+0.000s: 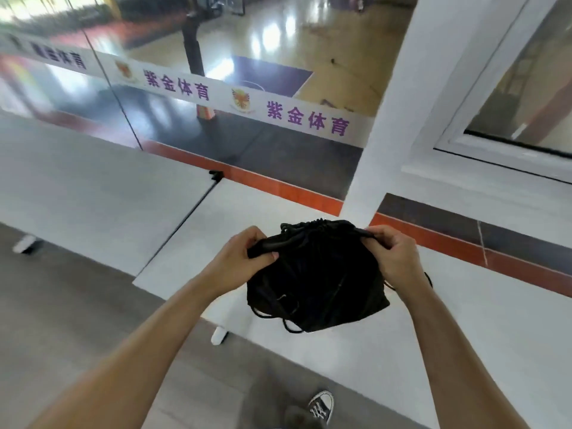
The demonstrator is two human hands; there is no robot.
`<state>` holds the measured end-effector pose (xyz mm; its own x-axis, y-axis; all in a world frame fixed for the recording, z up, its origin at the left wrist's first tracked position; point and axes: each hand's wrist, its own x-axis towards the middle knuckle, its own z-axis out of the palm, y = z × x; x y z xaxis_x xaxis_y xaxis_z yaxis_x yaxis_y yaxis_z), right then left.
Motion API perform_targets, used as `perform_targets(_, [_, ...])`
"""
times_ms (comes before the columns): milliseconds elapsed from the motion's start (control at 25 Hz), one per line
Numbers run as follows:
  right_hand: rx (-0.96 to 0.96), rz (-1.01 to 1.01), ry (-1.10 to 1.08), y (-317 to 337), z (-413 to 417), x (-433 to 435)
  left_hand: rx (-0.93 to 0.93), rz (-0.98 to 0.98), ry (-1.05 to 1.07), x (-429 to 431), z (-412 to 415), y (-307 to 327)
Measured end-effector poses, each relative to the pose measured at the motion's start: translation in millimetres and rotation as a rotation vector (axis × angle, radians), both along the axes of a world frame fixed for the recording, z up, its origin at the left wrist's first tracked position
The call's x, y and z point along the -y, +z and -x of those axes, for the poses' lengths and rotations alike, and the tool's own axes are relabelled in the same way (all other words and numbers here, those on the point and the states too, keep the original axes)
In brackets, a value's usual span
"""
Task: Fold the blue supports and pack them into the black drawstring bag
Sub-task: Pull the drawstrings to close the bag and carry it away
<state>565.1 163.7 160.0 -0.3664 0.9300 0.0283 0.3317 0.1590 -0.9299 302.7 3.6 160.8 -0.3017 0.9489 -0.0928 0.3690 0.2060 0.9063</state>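
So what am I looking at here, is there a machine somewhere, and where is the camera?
No machine: a person works with bare hands, and the one camera is worn on the head, looking down. The left hand and right hand each pinch the gathered top of a black drawstring bag, which sits on a white table. Its cords trail at the near edge. No blue supports are visible; whether they are inside cannot be told. A sneaker shows below.
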Motion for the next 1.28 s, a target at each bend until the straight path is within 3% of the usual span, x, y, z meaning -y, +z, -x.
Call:
perform_targets(120, [-0.052,0.018,0.122,27.0,82.8,44.7,0.080,-0.046,0.176,78.4,62.3,31.5])
perform_targets(360, [-0.057,0.082,0.445,66.5,258.1,130.1,0.049,-0.175,0.555,228.0,183.1,56.8])
perform_targets(600, [-0.121,0.095,0.636,71.5,458.7,217.9,-0.015,-0.284,0.902,355.4,292.1,55.5])
perform_targets(1040, [-0.160,0.272,1.020,50.1,833.9,390.3,-0.180,-0.183,1.374,527.4,534.1,53.8])
perform_targets(1280, [-0.139,0.214,1.195,60.3,1017.4,514.8,-0.234,-0.184,1.620,630.5,658.4,52.9])
